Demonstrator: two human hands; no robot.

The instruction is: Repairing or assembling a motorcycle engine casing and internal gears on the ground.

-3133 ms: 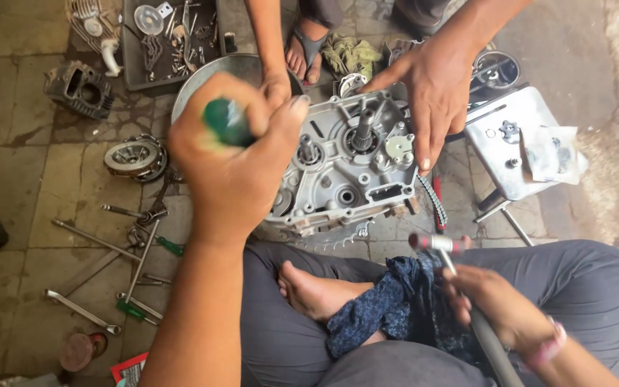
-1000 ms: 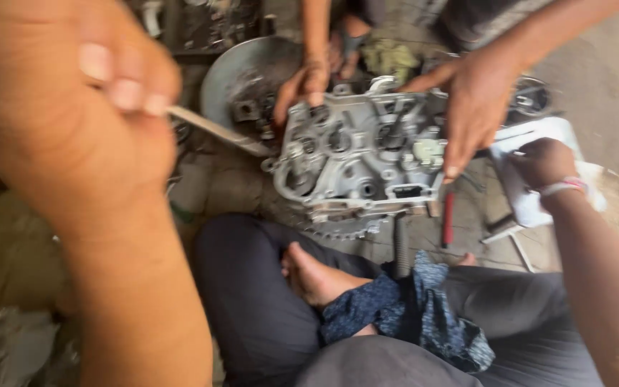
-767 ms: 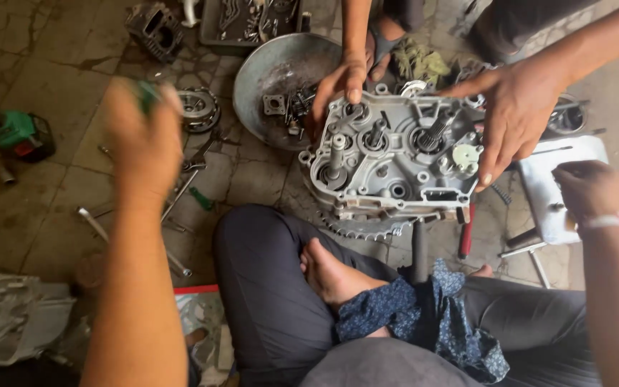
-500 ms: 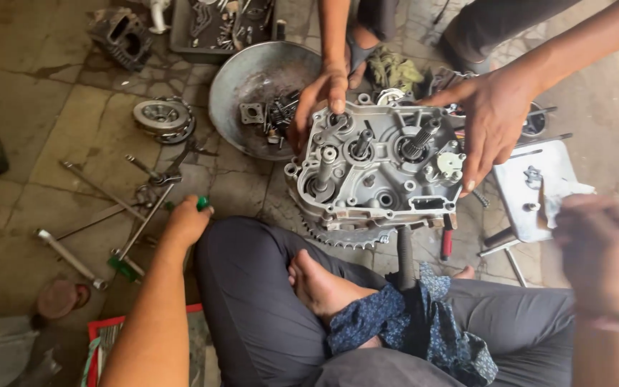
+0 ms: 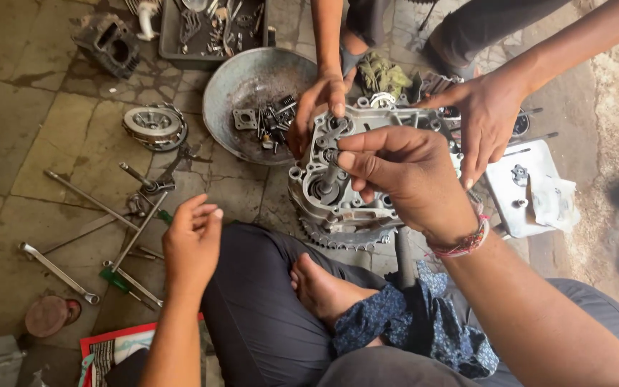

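Engine case under right hand

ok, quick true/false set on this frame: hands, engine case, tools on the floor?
1. The right hand pinches a small part at the engine case. True.
2. The left hand grips a wrench. False: it is empty, above the knee.
3. Another person's two hands steady the case. True.
4. The metal bowl is empty. False: small parts lie in it.
5. Wrenches lie on the floor left of the knee. True.
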